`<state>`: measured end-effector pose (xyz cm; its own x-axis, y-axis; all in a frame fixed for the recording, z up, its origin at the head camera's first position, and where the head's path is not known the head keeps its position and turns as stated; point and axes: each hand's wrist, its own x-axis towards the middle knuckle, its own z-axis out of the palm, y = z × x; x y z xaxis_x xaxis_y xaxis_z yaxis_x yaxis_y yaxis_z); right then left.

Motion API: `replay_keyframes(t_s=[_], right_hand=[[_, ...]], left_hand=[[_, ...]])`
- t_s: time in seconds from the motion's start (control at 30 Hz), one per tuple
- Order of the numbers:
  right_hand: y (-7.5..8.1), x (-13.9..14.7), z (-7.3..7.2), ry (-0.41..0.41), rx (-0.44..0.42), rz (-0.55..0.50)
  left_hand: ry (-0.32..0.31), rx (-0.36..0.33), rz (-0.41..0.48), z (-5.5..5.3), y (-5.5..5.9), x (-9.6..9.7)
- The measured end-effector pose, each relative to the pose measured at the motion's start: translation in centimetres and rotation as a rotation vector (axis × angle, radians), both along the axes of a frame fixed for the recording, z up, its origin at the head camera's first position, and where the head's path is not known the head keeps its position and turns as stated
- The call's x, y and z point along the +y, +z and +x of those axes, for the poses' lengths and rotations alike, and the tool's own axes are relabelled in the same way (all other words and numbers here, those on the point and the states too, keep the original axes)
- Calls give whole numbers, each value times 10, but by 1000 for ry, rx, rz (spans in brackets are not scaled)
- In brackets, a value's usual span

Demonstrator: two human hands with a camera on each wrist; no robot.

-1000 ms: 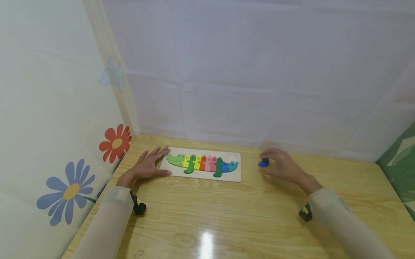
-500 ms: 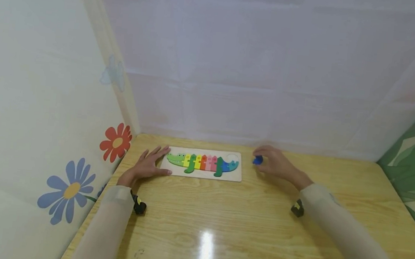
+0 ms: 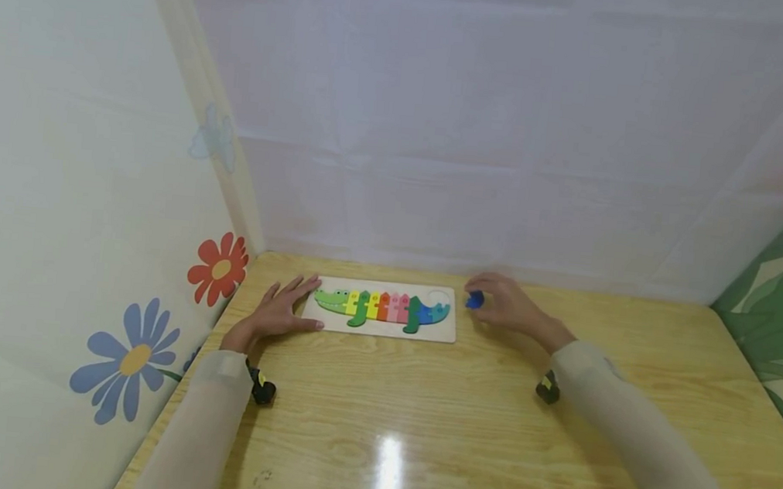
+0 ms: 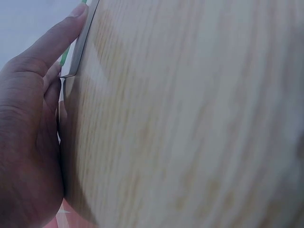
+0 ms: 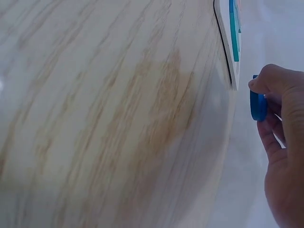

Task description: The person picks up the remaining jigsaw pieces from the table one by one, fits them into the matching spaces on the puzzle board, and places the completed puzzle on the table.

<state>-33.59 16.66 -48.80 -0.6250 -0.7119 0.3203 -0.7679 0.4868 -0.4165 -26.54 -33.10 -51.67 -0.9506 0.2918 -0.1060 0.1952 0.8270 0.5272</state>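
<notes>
A crocodile puzzle board (image 3: 384,332) lies flat near the table's back edge, its colored pieces running from a green head on the left to a blue tail on the right. Over the board's left end, my left hand (image 3: 278,311) rests with spread fingers, the thumb along the near edge. Just past the right end, my right hand (image 3: 511,309) pinches a small blue puzzle piece (image 3: 474,299) between thumb and fingers. In the right wrist view that blue piece (image 5: 258,102) is held above the table, apart from the board. A round bare outline (image 3: 439,298) shows above the tail.
The wooden table (image 3: 459,429) extends toward me, with a bright light reflection on it. A pale cloth wall (image 3: 444,125) stands right behind the board. Flower-printed panels (image 3: 136,362) flank the table at left and right.
My right hand has moved left with the blue puzzle piece, coming close to the board's right edge. The left hand and the board have stayed in place.
</notes>
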Motion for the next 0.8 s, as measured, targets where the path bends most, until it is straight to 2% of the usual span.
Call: replay_keyframes(t_s=[0.37, 0.8], right_hand=[[-5, -11, -8, 32, 6, -8], [-2, -26, -9, 59, 6, -24]], left_hand=[[-3, 5, 2, 0, 0, 0], [-7, 10, 18, 1, 1, 0]])
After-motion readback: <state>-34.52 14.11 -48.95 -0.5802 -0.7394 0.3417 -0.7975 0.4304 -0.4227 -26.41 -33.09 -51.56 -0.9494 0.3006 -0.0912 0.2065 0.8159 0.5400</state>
